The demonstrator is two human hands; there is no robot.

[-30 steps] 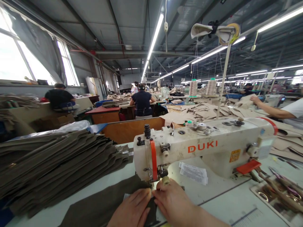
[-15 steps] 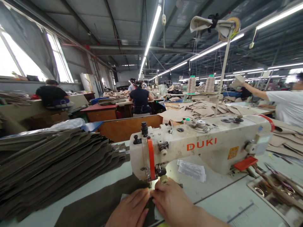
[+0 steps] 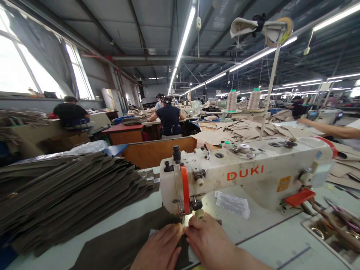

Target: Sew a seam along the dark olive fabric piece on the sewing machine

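A dark olive fabric piece [image 3: 112, 240] lies on the pale table under the head of the white sewing machine [image 3: 213, 168]. My left hand [image 3: 160, 245] rests on it, fingers stretched out flat, with the tips beside the lit needle area. My right hand [image 3: 208, 240] presses in from the other side, its fingers bent and drawn together at the fabric's edge; the fingertips are partly hidden. The two hands nearly meet in front of the presser foot. A small white scrap [image 3: 152, 233] shows beside my left hand.
A tall stack of dark fabric pieces [image 3: 73, 202] fills the left side. White labels [image 3: 233, 204] lie on the machine bed. At right sits a tray of tools [image 3: 323, 228]. Beige pieces [image 3: 239, 129] are piled behind the machine. A co-worker's arm [image 3: 323, 127] reaches in from the right.
The whole view has shifted slightly, so the machine and hands appear further right. Both hands keep about the same place at the needle. The co-worker's arm at right has lowered.
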